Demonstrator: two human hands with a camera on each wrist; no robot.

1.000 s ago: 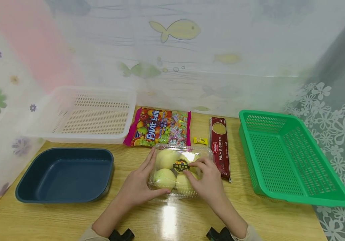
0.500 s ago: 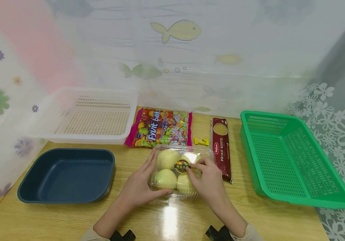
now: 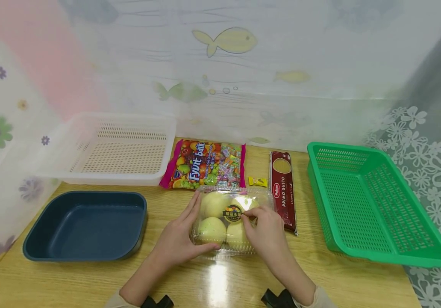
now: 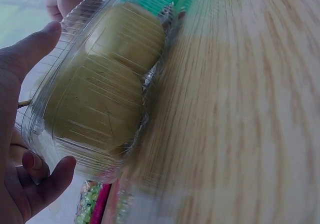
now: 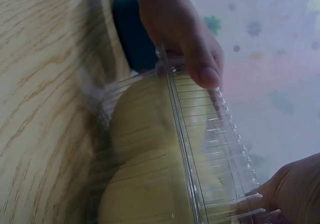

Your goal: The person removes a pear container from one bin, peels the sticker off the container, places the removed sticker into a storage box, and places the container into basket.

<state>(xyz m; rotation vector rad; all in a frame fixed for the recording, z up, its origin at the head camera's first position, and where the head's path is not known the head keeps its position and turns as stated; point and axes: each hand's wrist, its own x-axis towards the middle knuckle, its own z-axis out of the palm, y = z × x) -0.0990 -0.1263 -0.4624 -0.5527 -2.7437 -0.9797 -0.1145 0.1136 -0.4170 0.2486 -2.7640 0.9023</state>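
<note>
Clear box [image 3: 220,251] on table [image 3: 182,284]; pale-yellow fruit [image 3: 212,231] inside, dark sticker [image 3: 232,213] atop.

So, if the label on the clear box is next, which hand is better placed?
Probably the right hand: it is already at the right edge of the label, while the left hand spans the left side and front of the clear box.

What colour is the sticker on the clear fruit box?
The sticker is mostly black with gold lettering; it shows best in the head view.

Behind our bare left hand [image 3: 177,239] and right hand [image 3: 267,233], we wear pale beige sleeves [image 3: 322,300], with angular black fittings [image 3: 280,299] along their inner sides.
</note>
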